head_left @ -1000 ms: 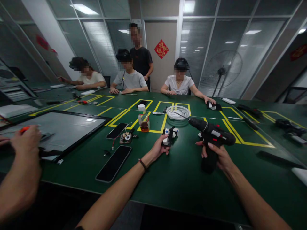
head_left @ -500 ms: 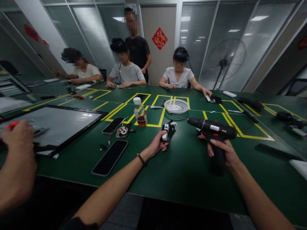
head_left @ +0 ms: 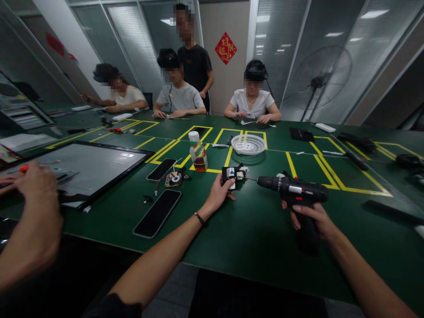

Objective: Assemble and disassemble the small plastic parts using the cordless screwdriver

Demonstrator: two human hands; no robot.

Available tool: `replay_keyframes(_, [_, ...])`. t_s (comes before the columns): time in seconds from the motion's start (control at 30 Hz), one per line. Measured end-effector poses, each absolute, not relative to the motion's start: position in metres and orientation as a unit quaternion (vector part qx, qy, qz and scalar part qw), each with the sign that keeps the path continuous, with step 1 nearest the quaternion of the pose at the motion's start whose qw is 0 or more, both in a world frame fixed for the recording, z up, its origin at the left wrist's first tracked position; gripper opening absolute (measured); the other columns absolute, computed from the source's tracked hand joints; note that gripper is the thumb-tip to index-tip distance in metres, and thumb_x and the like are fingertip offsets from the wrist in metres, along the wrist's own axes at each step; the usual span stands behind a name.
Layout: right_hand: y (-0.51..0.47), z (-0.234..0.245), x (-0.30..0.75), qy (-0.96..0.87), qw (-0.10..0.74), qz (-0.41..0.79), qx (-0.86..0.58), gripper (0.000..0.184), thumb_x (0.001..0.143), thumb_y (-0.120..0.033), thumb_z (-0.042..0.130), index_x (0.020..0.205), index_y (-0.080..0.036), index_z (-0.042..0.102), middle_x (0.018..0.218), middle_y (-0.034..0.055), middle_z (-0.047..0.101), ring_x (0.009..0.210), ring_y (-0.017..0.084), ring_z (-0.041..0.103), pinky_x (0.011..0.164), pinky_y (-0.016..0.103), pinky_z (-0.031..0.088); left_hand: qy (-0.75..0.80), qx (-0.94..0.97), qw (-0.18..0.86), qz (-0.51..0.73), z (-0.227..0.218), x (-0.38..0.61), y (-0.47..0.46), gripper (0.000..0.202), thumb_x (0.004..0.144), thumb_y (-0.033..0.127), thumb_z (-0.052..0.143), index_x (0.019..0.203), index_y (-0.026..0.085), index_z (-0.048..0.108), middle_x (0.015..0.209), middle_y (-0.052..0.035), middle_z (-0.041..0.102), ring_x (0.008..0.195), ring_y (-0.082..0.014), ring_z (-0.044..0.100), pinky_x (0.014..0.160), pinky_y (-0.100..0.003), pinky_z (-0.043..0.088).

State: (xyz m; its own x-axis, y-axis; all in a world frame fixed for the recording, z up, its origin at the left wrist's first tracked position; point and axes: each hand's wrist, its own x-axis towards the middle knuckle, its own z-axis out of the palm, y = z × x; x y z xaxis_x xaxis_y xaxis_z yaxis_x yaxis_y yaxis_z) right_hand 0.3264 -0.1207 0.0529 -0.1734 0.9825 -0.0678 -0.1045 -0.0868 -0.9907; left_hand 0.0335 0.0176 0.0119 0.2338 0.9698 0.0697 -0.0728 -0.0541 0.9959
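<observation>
My left hand (head_left: pixel 221 192) is closed around a small black-and-white device (head_left: pixel 231 173) with a blue mark on it, raised above the green table. What kind of device it is, I cannot tell. My right hand (head_left: pixel 309 217) grips a black cordless drill (head_left: pixel 294 191) by its handle. The drill lies level, and its thin long bit (head_left: pixel 251 179) points left at the device's right side. Whether the tip touches the device is too small to tell. Left of my left hand lie a phone (head_left: pixel 158 213), a second phone (head_left: pixel 161 169) and a small round motor-like part (head_left: pixel 174 178) with wires.
A bottle (head_left: pixel 198 152) of reddish-brown liquid and a white plastic basket (head_left: pixel 248 145) stand beyond my hands. At left, a co-worker's hand (head_left: pixel 36 183) works over a large framed panel (head_left: pixel 99 170). Yellow tape marks the table (head_left: pixel 212 240). Several people are across it.
The device in my left hand has turned and come level with the drill bit. My right hand keeps the drill nearly in place. Across the table, a co-worker's arm has drawn back from a black item.
</observation>
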Motion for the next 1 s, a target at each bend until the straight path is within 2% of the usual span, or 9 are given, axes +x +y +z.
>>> replay_keyframes(0.27, [-0.125,0.055,0.323,-0.497,0.469,0.588,-0.433,0.034,0.086,-0.033,0.064,0.116,-0.017,0.058,0.084,0.0073,0.070,0.049,0.015,0.057,0.049,0.032,0.046,0.431,0.565,0.515,0.480,0.012,0.031,0.018,0.050,0.084,0.049,0.065,0.120,0.018,0.049,0.086,-0.0043,0.060,0.059,-0.0149,0.061,0.052,-0.030,0.056])
replay_keyframes(0.5, [-0.126,0.057,0.326,-0.492,0.469,0.584,-0.443,0.042,0.085,-0.035,0.066,0.120,-0.015,0.057,0.069,0.0034,0.066,0.048,0.017,0.057,0.049,0.032,0.046,0.432,0.592,0.492,0.470,0.013,0.031,0.014,0.048,0.083,0.048,0.067,0.116,0.018,0.050,0.089,-0.0050,0.063,0.055,-0.0131,0.060,0.050,-0.027,0.052])
replay_keyframes(0.83, [-0.125,0.057,0.326,-0.499,0.448,0.585,-0.456,0.037,0.085,-0.038,0.065,0.114,-0.016,0.061,0.067,0.0030,0.066,0.050,0.018,0.058,0.051,0.034,0.047,0.451,0.583,0.484,0.471,0.014,0.031,0.014,0.048,0.081,0.048,0.068,0.115,0.018,0.050,0.085,-0.0037,0.064,0.052,-0.0125,0.057,0.050,-0.026,0.048])
replay_keyframes(0.9, [-0.125,0.058,0.326,-0.500,0.447,0.585,-0.456,0.038,0.085,-0.038,0.066,0.115,-0.015,0.061,0.068,0.0037,0.067,0.050,0.018,0.059,0.052,0.034,0.048,0.462,0.587,0.466,0.473,0.018,0.030,0.012,0.050,0.080,0.048,0.070,0.116,0.019,0.051,0.090,-0.0059,0.066,0.055,-0.0144,0.059,0.053,-0.027,0.047])
replay_keyframes(1.0, [-0.126,0.062,0.325,-0.501,0.448,0.581,-0.459,0.041,0.085,-0.036,0.067,0.119,-0.015,0.061,0.071,0.0050,0.069,0.052,0.019,0.059,0.053,0.035,0.049,0.485,0.594,0.418,0.487,0.025,0.029,0.009,0.054,0.075,0.046,0.075,0.115,0.019,0.052,0.099,-0.0099,0.068,0.072,-0.0206,0.064,0.062,-0.030,0.049])
